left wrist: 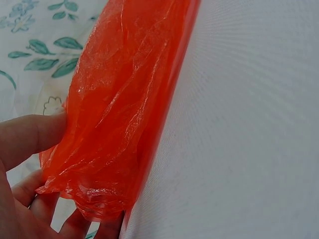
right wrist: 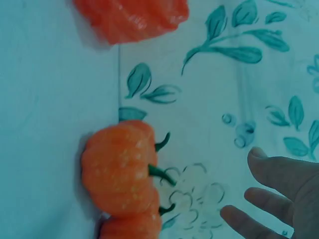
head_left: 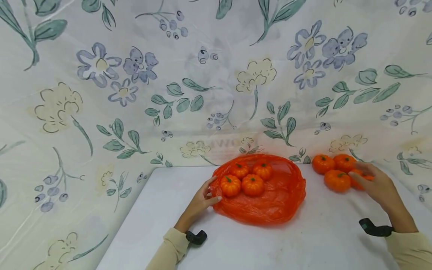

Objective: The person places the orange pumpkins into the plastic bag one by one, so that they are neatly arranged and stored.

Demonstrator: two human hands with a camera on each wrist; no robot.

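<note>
The left hand (head_left: 202, 198) grips the left rim of the red plastic bag (head_left: 273, 205) between thumb and fingers, presumably to steady it and keep its mouth spread; the right hand (head_left: 379, 187) is empty, fingers extended. Just right of the left hand, four miniature pumpkins (head_left: 252, 185) sit inside the bag, probably weighting it. Four loose pumpkins (head_left: 337, 180) cluster beside the right fingers, seemingly for easy reach, before the floral backdrop (head_left: 189, 125).
</note>
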